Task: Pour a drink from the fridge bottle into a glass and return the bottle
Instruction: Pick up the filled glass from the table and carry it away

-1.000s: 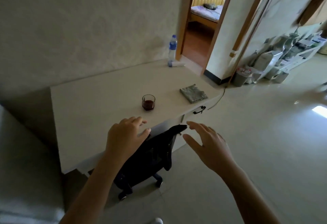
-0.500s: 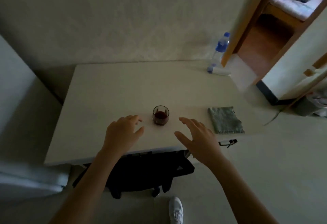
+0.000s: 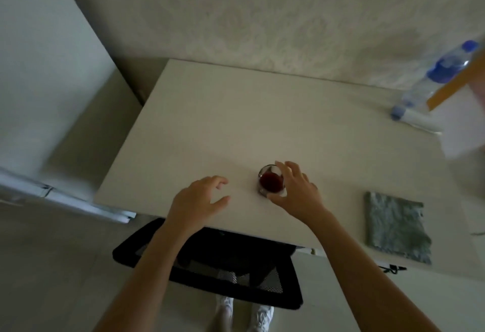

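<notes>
A small glass (image 3: 271,182) holding dark red drink stands on the white table (image 3: 236,127), near its front edge. My right hand (image 3: 296,192) wraps the glass from the right: the index finger lies over the far rim and the thumb sits at the near base. My left hand (image 3: 199,200) hovers over the table left of the glass, holding nothing, with its fingers curled apart. No drink bottle is in either hand.
A clear water bottle with a blue cap (image 3: 441,74) stands at the table's far right, a white tube (image 3: 414,119) lying beside it. A green cloth (image 3: 396,224) lies at the front right. A black chair (image 3: 210,266) is tucked under the table. A tall white appliance (image 3: 47,74) stands left.
The view has swung left and down onto the table. My right hand has moved forward and closed around the glass. My left hand has stayed left of it.
</notes>
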The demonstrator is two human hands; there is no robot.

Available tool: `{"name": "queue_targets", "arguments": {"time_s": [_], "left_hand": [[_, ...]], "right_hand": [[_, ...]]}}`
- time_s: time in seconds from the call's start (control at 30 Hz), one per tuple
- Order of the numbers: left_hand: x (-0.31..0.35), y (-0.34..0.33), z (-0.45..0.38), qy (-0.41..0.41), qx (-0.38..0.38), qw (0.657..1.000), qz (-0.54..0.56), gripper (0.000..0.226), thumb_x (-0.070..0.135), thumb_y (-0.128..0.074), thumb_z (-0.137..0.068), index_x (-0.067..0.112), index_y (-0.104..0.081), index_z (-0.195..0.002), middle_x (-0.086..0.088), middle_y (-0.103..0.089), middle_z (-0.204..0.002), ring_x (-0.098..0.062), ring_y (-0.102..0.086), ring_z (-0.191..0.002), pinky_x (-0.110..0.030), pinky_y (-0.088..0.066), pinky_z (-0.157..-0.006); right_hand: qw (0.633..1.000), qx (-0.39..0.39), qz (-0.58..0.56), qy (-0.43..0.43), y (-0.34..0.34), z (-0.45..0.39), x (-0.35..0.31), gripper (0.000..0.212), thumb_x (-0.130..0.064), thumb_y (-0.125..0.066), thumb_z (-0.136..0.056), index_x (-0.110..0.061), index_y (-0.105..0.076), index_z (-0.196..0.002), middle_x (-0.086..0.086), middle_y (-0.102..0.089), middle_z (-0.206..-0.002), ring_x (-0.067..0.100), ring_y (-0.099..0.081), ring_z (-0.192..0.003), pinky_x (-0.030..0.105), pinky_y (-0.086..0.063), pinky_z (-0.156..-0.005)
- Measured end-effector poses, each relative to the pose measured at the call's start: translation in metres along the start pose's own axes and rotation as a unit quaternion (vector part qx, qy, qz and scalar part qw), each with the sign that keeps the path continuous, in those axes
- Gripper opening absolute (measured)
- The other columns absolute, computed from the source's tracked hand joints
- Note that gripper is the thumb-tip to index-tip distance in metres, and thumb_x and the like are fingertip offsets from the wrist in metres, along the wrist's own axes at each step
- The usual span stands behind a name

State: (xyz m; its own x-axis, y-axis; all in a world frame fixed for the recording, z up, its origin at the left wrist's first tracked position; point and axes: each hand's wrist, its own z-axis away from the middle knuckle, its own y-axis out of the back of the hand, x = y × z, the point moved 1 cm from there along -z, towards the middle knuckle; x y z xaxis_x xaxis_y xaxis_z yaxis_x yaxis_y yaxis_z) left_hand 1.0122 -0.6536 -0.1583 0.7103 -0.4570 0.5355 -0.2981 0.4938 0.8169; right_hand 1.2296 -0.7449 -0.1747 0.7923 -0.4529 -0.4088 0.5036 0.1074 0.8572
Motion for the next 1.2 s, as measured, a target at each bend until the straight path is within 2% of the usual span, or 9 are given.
{"name": "queue_targets", "arguments": {"time_s": [0.13,0.27,0.47,0.7,0.93,1.13,1.2], "left_hand": [[-0.014,-0.012,-0.017,0.014,-0.005,1.0,0.019,0.036,0.043,-0.054,-0.089,0.034,-0.05,-0.124,0.015,-0.057,-0.113,-0.008,-0.056,-0.1,-0.034,-0.047,-0.084],[-0.024,-0.026,-0.032,0.024,-0.041,0.998,0.032,0.038,0.042,-0.053,-0.089,0.034,-0.048,-0.125,0.015,-0.057,-0.114,-0.007,-0.055,-0.102,-0.033,-0.047,-0.085],[-0.031,-0.028,-0.046,0.023,-0.055,0.998,0.027,0.036,0.041,-0.054,-0.089,0.034,-0.049,-0.124,0.016,-0.057,-0.113,-0.006,-0.055,-0.103,-0.03,-0.047,-0.082],[-0.038,-0.017,-0.056,0.02,-0.039,0.999,0.032,0.035,0.039,-0.055,-0.088,0.034,-0.049,-0.123,0.017,-0.058,-0.112,-0.008,-0.056,-0.101,-0.03,-0.047,-0.079],[-0.036,0.005,-0.04,0.018,0.028,0.998,0.052,0.035,0.039,-0.057,-0.088,0.032,-0.052,-0.122,0.014,-0.061,-0.112,-0.01,-0.057,-0.101,-0.034,-0.047,-0.081],[-0.016,0.041,-0.007,0.008,0.107,0.993,0.049,0.05,0.056,-0.041,-0.077,0.034,-0.052,-0.12,0.014,-0.062,-0.111,-0.011,-0.059,-0.097,-0.036,-0.049,-0.08],[-0.005,0.053,0.011,0.015,0.142,0.989,0.042,0.048,0.054,-0.042,-0.078,0.034,-0.053,-0.12,0.015,-0.062,-0.111,-0.01,-0.059,-0.097,-0.036,-0.049,-0.081]], "right_hand": [[0.999,-0.041,0.013,-0.017,-0.014,-0.028,0.005,0.083,-0.047,-0.063,-0.078,-0.029,-0.017,-0.144,0.001,-0.02,-0.149,0.03,-0.039,-0.127,0.046,-0.038,-0.097],[0.997,-0.068,0.013,-0.032,-0.025,-0.045,0.007,0.083,-0.044,-0.066,-0.076,-0.035,-0.016,-0.142,0.0,-0.029,-0.143,0.028,-0.05,-0.117,0.041,-0.045,-0.088],[0.998,-0.045,0.036,-0.033,-0.025,-0.048,0.005,0.077,-0.046,-0.07,-0.069,-0.037,-0.03,-0.134,0.0,-0.043,-0.129,0.025,-0.056,-0.102,0.036,-0.048,-0.081],[0.997,-0.039,0.053,-0.043,-0.02,-0.047,-0.003,0.075,-0.05,-0.069,-0.066,-0.037,-0.034,-0.131,0.001,-0.048,-0.122,0.026,-0.058,-0.094,0.032,-0.046,-0.076],[0.999,0.014,0.042,-0.02,0.019,-0.028,-0.032,0.072,-0.06,-0.066,-0.066,-0.04,-0.038,-0.13,-0.001,-0.052,-0.114,0.025,-0.059,-0.092,0.029,-0.037,-0.072],[0.997,0.049,0.056,0.036,0.062,0.0,-0.062,0.074,-0.065,-0.064,-0.065,-0.041,-0.037,-0.13,-0.004,-0.053,-0.114,0.021,-0.058,-0.093,0.029,-0.04,-0.073],[0.994,0.06,0.058,0.067,0.076,0.013,-0.072,0.075,-0.066,-0.064,-0.064,-0.041,-0.037,-0.13,-0.006,-0.054,-0.114,0.02,-0.059,-0.094,0.029,-0.041,-0.073]]}}
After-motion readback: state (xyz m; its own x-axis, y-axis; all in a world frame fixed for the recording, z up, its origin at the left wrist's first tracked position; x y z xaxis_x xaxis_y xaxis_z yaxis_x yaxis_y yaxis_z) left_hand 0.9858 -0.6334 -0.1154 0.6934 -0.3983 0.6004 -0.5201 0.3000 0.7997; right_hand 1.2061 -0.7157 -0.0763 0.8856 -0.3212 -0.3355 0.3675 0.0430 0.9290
